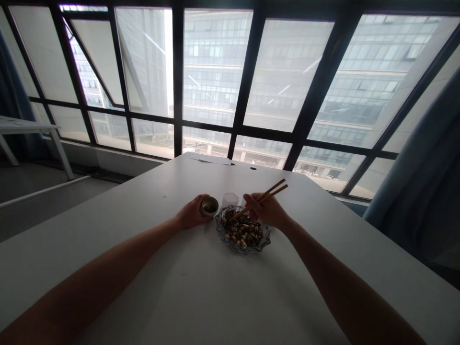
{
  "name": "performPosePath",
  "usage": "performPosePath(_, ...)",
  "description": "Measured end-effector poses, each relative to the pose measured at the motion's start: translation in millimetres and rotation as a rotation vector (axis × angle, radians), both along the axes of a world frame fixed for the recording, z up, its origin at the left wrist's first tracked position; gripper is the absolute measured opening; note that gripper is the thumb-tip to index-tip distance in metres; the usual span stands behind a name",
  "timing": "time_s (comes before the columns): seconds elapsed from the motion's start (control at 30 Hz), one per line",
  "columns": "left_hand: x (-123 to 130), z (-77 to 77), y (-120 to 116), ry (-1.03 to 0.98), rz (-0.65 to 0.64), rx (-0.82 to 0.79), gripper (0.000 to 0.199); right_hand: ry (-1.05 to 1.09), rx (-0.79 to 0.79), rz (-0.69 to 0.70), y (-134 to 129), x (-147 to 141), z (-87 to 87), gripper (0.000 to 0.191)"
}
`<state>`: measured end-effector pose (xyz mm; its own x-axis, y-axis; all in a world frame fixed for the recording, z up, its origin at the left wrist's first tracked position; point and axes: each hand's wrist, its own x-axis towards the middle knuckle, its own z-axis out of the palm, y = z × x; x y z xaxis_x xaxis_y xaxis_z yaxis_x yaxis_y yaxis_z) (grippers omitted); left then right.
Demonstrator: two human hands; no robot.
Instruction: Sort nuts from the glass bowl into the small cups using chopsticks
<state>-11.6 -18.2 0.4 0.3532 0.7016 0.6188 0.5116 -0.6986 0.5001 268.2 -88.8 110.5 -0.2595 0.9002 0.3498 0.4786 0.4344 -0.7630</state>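
Observation:
My left hand point(194, 212) is wrapped round a small cup point(209, 206), tilted so that its dark inside faces me. In my right hand point(264, 209) is a pair of wooden chopsticks point(275, 189), their tips down among the nuts and seeds point(244, 232). These fill a scalloped clear glass bowl point(265, 243) on the table between my hands. Whether the chopstick tips pinch a piece is too small to tell. Just behind the bowl stands a clear plastic cup point(230, 199), partly hidden by its rim.
The white table point(215, 297) reaches toward the windows. Papers point(212, 160) and two dark round spots lie at its far end. A blue curtain point(420, 177) hangs at the right. Another white table point(28, 125) stands at the far left.

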Motion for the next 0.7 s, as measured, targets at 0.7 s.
performPosePath(0.7,1,0.4,0,0.001,-0.012,-0.003,0.072,0.277,0.147,-0.091,5,-3,-1.2,0.063)
